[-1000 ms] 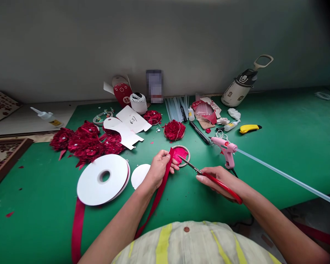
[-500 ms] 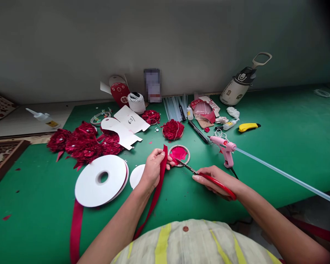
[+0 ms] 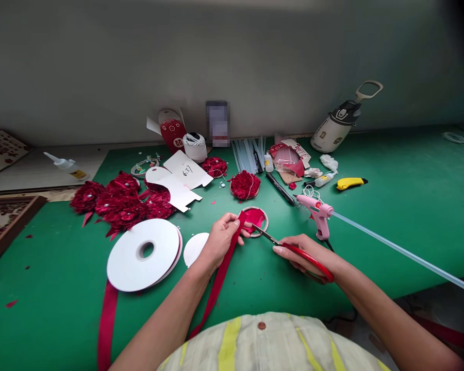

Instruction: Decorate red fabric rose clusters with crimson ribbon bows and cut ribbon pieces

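Note:
Between the thumb and fingers of my left hand [image 3: 225, 236] is the top end of a dark red ribbon [image 3: 224, 275], which trails down toward my lap. My right hand [image 3: 303, 252] grips red-handled scissors [image 3: 309, 262]. Their blades point left toward the ribbon end, near my left fingertips. Just behind the blades lies a round ring [image 3: 267, 222] with red fabric pieces [image 3: 255, 217] inside. Left of my left hand stands a white ribbon spool [image 3: 127, 257], its red tail hanging down in front. A white disc [image 3: 193, 248] lies partly behind my left wrist.
Red fabric flowers [image 3: 119, 203] cluster at the left, with another flower [image 3: 245, 185] in the middle. A pink glue gun [image 3: 319, 214] with a long glue stick [image 3: 406, 253] lies at right. Behind are a yellow cutter [image 3: 350, 183], a marker [image 3: 280, 188], a phone [image 3: 217, 123] and a bottle [image 3: 332, 129].
My left hand has shifted slightly right with the ribbon, and its end now leans further toward the scissors. The whole view has drifted a little. My right hand still grips the scissors.

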Available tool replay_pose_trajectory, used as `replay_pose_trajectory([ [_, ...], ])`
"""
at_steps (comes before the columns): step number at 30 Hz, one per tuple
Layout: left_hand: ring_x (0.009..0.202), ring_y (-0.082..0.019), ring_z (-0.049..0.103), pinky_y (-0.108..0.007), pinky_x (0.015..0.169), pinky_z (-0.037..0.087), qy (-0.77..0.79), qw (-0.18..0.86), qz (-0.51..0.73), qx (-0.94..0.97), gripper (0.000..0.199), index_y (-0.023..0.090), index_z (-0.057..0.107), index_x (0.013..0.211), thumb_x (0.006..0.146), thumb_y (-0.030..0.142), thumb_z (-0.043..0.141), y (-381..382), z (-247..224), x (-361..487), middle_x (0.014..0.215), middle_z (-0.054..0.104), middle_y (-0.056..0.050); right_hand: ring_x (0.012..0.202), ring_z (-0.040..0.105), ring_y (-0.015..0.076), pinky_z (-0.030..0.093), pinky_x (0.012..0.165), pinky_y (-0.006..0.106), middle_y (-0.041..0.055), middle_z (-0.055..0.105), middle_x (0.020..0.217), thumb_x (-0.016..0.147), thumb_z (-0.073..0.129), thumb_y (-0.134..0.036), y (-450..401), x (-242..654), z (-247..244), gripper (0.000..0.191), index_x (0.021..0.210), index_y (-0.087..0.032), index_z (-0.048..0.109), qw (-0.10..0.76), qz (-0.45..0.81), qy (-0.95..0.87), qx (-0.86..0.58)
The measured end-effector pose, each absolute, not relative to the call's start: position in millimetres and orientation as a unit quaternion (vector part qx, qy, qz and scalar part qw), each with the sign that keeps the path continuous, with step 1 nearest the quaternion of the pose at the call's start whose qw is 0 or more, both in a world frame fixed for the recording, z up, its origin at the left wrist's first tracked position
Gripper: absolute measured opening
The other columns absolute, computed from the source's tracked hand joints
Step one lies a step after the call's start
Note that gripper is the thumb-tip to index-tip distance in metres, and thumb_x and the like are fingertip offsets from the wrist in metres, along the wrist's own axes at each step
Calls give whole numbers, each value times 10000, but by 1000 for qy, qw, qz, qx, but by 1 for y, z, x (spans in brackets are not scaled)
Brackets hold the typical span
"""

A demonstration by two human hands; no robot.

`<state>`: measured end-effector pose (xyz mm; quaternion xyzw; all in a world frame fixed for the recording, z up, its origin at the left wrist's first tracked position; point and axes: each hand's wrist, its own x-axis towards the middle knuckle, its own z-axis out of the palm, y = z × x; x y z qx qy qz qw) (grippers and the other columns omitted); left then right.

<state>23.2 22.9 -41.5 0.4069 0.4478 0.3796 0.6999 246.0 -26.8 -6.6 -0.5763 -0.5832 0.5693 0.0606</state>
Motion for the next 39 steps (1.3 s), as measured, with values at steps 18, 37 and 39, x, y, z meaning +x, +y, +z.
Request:
replay_pose_trajectory([
  [18,874,-229,672,-359,769,518,433,722,397,365,219,139,494,792,797,314,626,21,-38,26,1020,671,-136,439,413,88,318,416,205,-31,459,524,815,453,-609,-21,252,-13,456,629,-199,380,107,541,-576,-603],
  [37,429,-99,545,-162,372,334,498,672,450,315,239,183,479,887,768,334,621,25,-33,19,565,606,18,486,426,104,333,462,223,-37,418,543,839,452,-577,-36,253,4,425,659,-193,417,149,534,-568,-609],
  [39,347,-68,451,-140,333,241,519,670,424,321,250,196,479,904,771,362,612,25,-33,18,487,554,48,494,401,103,314,465,224,-40,403,554,843,450,-573,-40,252,5,408,712,-187,478,152,532,-569,-609],
])
